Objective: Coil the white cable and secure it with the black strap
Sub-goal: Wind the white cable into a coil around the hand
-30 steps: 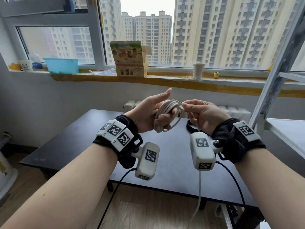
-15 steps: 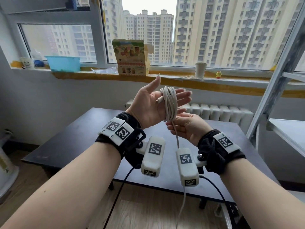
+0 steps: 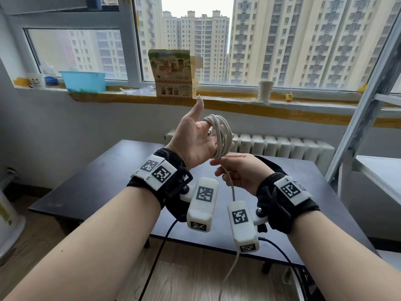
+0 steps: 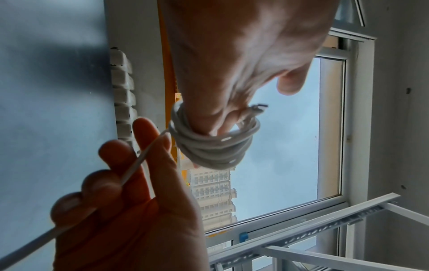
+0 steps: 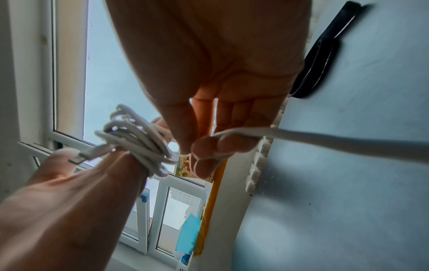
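The white cable (image 3: pixel 221 135) is wound in several turns around the fingers of my raised left hand (image 3: pixel 195 140), thumb pointing up, palm toward me. Its plug end (image 4: pixel 255 108) sticks out beside the coil (image 4: pixel 213 148). Just below, my right hand (image 3: pixel 238 170) pinches the loose run of cable (image 5: pixel 232 133) between thumb and forefinger; the rest hangs down toward the floor. The black strap (image 5: pixel 320 60) lies on the dark table, behind my right hand; its loop shows in the head view too (image 3: pixel 278 168).
The dark table (image 3: pixel 108 170) stands under both hands, with a white radiator (image 3: pixel 282 146) behind it. A metal rack (image 3: pixel 368 109) rises at the right. On the windowsill are a blue tub (image 3: pixel 83 81), a printed carton (image 3: pixel 171 72) and a paper cup (image 3: pixel 264 91).
My left hand went from gripping the coil to standing flat with the turns around its fingers, thumb up. My right hand dropped from beside the coil to beneath it, drawing the loose run.
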### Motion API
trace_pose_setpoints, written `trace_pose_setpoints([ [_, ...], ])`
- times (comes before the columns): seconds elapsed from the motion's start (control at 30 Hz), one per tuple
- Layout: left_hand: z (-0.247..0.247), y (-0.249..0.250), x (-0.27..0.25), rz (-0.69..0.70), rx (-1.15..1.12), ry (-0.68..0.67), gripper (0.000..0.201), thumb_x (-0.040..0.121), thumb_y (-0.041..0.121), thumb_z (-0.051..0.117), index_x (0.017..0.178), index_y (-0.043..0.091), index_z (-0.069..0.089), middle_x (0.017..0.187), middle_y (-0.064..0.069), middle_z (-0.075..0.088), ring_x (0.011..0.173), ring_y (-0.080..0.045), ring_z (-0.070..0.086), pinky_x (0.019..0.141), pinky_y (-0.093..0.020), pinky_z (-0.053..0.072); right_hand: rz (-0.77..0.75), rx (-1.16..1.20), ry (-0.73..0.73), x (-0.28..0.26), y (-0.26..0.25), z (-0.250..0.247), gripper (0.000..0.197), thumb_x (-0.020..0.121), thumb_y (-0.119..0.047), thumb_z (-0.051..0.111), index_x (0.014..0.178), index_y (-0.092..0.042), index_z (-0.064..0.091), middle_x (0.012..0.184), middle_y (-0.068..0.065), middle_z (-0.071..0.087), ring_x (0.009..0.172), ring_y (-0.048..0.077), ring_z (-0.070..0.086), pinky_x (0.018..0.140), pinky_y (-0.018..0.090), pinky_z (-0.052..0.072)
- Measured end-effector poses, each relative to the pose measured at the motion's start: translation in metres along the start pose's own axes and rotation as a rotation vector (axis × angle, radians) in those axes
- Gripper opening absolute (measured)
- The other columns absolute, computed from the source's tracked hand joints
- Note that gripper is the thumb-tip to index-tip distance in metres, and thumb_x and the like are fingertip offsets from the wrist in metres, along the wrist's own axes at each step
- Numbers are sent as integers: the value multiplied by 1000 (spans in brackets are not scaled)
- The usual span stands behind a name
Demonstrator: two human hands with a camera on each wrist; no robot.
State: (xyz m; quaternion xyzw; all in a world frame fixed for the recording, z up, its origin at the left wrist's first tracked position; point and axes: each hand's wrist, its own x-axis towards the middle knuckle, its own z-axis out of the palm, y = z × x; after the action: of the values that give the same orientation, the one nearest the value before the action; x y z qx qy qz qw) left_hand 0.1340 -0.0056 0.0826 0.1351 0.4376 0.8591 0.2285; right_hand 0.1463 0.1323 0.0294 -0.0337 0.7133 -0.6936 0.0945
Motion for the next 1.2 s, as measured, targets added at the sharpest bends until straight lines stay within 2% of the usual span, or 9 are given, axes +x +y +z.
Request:
trace_pose_setpoints([
  [0.13, -2, -1, 2, 33, -14, 38, 85, 87, 67, 32, 134, -4, 37, 139, -19, 42, 117, -38, 51, 93, -47, 45, 10, -31, -33, -2, 0, 0, 20, 90, -24, 58, 89, -9, 71, 65, 7, 63, 46, 11, 51, 46, 18, 46],
  [0.23, -4, -3, 4, 47, 20, 47, 75, 87, 68, 28, 109, -1, 50, 109, -14, 56, 123, -33, 46, 106, -46, 37, 21, -89, -63, -3, -2, 1, 21, 90, -25, 58, 94, -9, 71, 65, 8, 64, 46, 11, 50, 47, 19, 47],
  [0.3, -6, -4, 7, 62, 37, 60, 81, 86, 71, 27, 117, 0, 49, 102, -10, 56, 118, -29, 48, 109, -45, 34, 26, -122, -80, -4, -5, 3, 22, 90, -25, 58, 98, -8, 71, 64, 8, 63, 44, 11, 48, 47, 18, 46],
  [0.5, -9, -3, 9, 88, 109, 102, 93, 85, 73, 24, 145, 2, 26, 129, -5, 50, 103, -18, 59, 82, -34, 50, -2, -280, -94, -8, -16, -1, 23, 87, -22, 62, 100, -5, 72, 58, 5, 58, 41, 9, 41, 43, 17, 39],
  [0.6, -15, 0, 11, 78, 209, 109, 96, 83, 76, 19, 148, 5, 18, 155, -14, 23, 135, -26, 38, 97, -36, 44, -21, -327, -78, -8, -19, -4, 23, 82, -21, 68, 95, -2, 73, 54, 3, 53, 42, 11, 36, 41, 17, 32],
  [0.73, -17, 0, 11, 22, 362, 113, 100, 81, 78, 13, 150, 6, 12, 157, -10, 20, 139, -23, 32, 112, -41, 30, -47, -362, -52, -5, -24, -10, 24, 76, -20, 73, 90, 0, 73, 50, 0, 48, 44, 11, 31, 40, 17, 24],
  [0.9, -14, 1, 6, -77, 482, 114, 103, 79, 79, 8, 147, 3, 19, 151, -9, 33, 124, -19, 48, 98, -34, 45, -57, -422, -35, -3, -35, -15, 15, 72, -21, 77, 77, -7, 72, 50, -1, 47, 46, 10, 33, 41, 18, 24],
  [1.07, -18, -6, 5, -192, 547, 90, 102, 78, 80, 9, 120, -2, 51, 102, -15, 57, 88, -19, 57, 66, -23, 55, -96, -330, 39, 1, -43, -25, 12, 67, -21, 79, 62, -14, 70, 53, 0, 47, 48, 11, 31, 38, 17, 23],
  [1.2, -23, -13, 7, -242, 617, 96, 101, 78, 80, 9, 129, 5, 52, 108, -13, 65, 100, -22, 63, 76, -28, 55, -145, -177, 100, 2, -48, -32, 11, 70, -17, 76, 73, -8, 69, 54, 0, 47, 36, 4, 31, 31, 15, 22],
])
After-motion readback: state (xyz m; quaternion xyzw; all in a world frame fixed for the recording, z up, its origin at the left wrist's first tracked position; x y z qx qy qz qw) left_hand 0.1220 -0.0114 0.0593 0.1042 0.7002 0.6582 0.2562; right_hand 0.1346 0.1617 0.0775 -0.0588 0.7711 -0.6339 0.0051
